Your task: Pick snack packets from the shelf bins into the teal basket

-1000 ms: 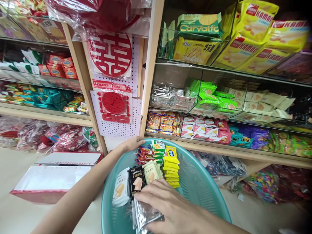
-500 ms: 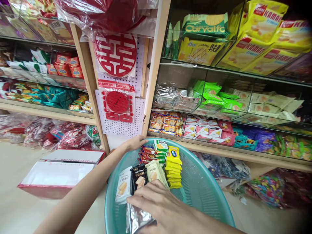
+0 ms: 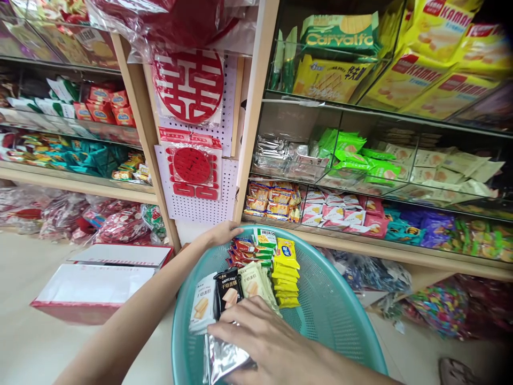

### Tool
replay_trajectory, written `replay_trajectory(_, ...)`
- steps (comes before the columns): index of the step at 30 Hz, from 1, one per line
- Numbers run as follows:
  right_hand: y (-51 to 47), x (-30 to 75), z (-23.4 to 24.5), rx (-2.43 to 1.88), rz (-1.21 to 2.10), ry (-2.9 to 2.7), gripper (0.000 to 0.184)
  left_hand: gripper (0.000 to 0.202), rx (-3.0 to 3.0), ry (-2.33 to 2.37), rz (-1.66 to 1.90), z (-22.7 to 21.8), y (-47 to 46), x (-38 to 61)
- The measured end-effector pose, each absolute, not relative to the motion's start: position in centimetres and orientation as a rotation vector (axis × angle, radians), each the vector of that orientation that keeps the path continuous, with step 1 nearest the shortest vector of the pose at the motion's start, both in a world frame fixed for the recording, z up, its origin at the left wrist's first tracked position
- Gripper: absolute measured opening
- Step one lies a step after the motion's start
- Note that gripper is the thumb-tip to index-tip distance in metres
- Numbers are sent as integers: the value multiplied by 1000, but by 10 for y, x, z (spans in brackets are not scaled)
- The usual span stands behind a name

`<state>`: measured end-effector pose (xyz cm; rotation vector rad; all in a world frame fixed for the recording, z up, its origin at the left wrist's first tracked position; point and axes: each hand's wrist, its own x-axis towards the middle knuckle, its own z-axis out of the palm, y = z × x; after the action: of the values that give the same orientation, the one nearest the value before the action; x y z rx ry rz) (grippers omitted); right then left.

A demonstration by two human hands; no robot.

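Silver packets (image 3: 226, 359) sit clamped in the right hand (image 3: 266, 334), while the left hand (image 3: 222, 233) grips the basket (image 3: 326, 299), presumably to steady it.

The right hand (image 3: 260, 334) covers part of the silver packets (image 3: 225, 357), so their number cannot be told, and how the left hand (image 3: 225, 233) grips the teal basket (image 3: 331, 299) is unclear. The bottom edge crops the basket and a shoe (image 3: 457, 372); the white box's (image 3: 98, 283) print is too small to read.
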<state>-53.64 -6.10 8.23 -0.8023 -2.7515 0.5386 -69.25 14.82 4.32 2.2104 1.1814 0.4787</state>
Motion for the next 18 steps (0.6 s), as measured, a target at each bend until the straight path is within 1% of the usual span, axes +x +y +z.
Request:
replay_trajectory(5,-59,-527,89,-765,741,-2577,54,39,2209,1175,477,45,147,-691)
replay_trajectory(9,-55,-512,94,-837,877,-2396,55,38,2206,1173,484,44,146,-691)
replay_trajectory(13,-53,-501,92,-884,889,-2316,54,39,2207,1155,486,43,148,-691)
replay_trajectory(18,-56,-499,82,-861,849,-2461,54,39,2218,1142,486,41,149,-691)
